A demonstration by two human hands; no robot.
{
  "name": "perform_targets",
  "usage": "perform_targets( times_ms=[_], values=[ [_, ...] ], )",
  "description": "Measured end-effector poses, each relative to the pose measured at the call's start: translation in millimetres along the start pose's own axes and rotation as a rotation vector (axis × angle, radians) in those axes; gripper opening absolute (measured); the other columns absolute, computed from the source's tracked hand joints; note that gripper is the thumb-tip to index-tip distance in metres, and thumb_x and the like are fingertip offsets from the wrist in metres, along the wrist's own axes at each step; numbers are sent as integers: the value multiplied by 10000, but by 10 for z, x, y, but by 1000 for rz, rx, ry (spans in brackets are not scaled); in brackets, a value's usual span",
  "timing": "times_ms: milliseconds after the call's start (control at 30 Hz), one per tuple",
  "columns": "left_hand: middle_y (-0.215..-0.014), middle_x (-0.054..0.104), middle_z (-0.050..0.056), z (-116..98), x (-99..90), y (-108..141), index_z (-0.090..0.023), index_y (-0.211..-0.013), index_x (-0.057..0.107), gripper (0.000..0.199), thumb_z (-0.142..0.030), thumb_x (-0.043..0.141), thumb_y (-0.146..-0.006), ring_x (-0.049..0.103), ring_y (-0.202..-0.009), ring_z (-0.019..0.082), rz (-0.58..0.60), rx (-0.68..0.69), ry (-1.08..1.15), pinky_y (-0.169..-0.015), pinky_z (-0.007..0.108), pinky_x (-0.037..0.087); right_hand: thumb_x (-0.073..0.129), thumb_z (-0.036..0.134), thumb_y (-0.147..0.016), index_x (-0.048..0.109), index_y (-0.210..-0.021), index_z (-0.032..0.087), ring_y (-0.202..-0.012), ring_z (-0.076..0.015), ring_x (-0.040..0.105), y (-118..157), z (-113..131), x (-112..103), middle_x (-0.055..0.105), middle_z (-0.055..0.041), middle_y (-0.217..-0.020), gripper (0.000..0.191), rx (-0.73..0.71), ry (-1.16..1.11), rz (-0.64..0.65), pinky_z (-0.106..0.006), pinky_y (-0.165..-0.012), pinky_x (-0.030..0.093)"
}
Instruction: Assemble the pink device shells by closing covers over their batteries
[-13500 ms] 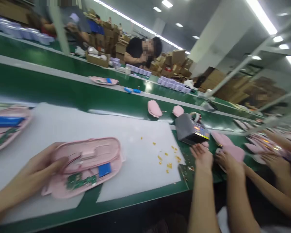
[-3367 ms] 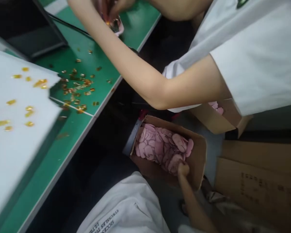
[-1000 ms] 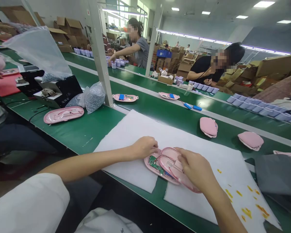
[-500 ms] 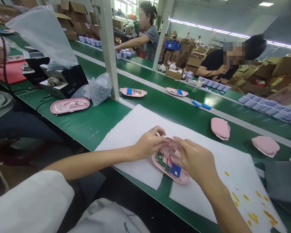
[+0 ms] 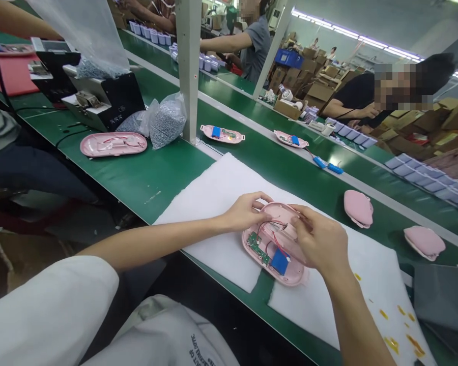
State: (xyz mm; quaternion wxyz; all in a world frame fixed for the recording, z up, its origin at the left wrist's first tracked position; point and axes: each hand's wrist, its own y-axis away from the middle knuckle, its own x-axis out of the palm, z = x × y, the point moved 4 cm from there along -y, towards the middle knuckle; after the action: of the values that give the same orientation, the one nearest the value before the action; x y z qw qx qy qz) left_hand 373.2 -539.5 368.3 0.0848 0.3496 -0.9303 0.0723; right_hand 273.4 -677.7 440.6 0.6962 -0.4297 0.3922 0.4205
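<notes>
My left hand grips the left end of a pink shell half, its fingers closed on the rim. The right end of that same half is held by my right hand, thumb inside and fingers behind. It is tilted up, with its inner side towards me. Below it a second pink shell half lies on the white foam sheet. Inside that lower half are a green circuit board and a blue battery pack. Red wires run between the two halves.
Pink open shells lie on the green bench, left and beyond. Closed pink cases rest to the right. A bag of screws leans by a post, beside a black machine. Co-workers sit across the bench.
Both hands have lifted and tilted the upper pink shell half, so its inner side now shows. The right hand has shifted slightly right. The camera view has swung a little.
</notes>
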Motion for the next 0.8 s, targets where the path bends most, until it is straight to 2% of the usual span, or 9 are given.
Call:
perform_targets(
  times_ms=[100,200,300,400,467,600,667,733,800],
  values=[
    [-857,681,65,-7,34,21,-119,-1013,592,273,-110,679,-754,672,-740,152,11,34,-13,-641,224,528,526,406,-820,722,-915,254,-749,-198,631,-73,29,101,724,-8,-845,265,31,-28,77,-282,-633,397],
    [-905,683,67,-9,48,47,-124,-1036,598,282,-89,612,-757,660,-749,147,-12,39,-102,-620,214,506,559,409,-790,690,-795,238,-656,-176,590,-108,32,203,695,7,-740,215,46,-60,132,-279,-605,377],
    [-887,676,43,-15,21,30,-135,-1060,587,296,-106,572,-766,635,-708,138,-6,40,-238,-589,213,478,590,390,-765,702,-845,238,-704,-181,618,-125,15,254,714,6,-804,206,12,-128,103,-287,-661,412],
    [-817,658,24,-55,7,-1,-130,-961,605,196,-186,605,-773,622,-717,145,55,69,-315,-610,217,473,610,355,-749,712,-877,233,-755,-189,644,-132,18,249,725,0,-846,204,13,-154,82,-298,-716,437],
    [-782,648,20,-97,19,-7,-129,-915,606,202,-269,637,-773,610,-687,145,78,64,-321,-588,214,460,609,325,-753,706,-883,230,-787,-191,652,-124,75,218,725,0,-857,187,8,-167,100,-299,-743,452],
    [-760,672,10,-143,67,-29,-160,-978,565,369,-436,681,-761,615,-629,157,135,-94,-302,-534,214,458,621,251,-741,682,-946,238,-864,-189,656,-100,146,181,722,12,-934,214,-22,-211,148,-300,-794,487],
    [-646,643,-33,-147,80,-38,-190,-975,535,426,-499,703,-734,584,-542,149,175,-194,-337,-467,195,415,646,271,-751,668,-982,240,-885,-174,655,-5,-25,109,710,15,-959,234,2,-319,56,-293,-827,506],
    [-582,616,-66,-124,66,-17,-223,-996,502,441,-542,681,-750,555,-488,138,189,-299,-383,-423,171,360,613,356,-821,648,-1014,217,-874,-167,657,286,-438,-101,693,-12,-957,240,133,-419,-214,-299,-829,529],
    [-605,641,-64,-55,5,21,-253,-1039,479,473,-616,625,-773,576,-499,152,161,-363,-445,-422,173,366,461,444,-928,622,-1011,182,-800,-174,659,821,-1039,-420,668,-45,-877,319,357,-405,-539,-321,-762,556]
  ],
)
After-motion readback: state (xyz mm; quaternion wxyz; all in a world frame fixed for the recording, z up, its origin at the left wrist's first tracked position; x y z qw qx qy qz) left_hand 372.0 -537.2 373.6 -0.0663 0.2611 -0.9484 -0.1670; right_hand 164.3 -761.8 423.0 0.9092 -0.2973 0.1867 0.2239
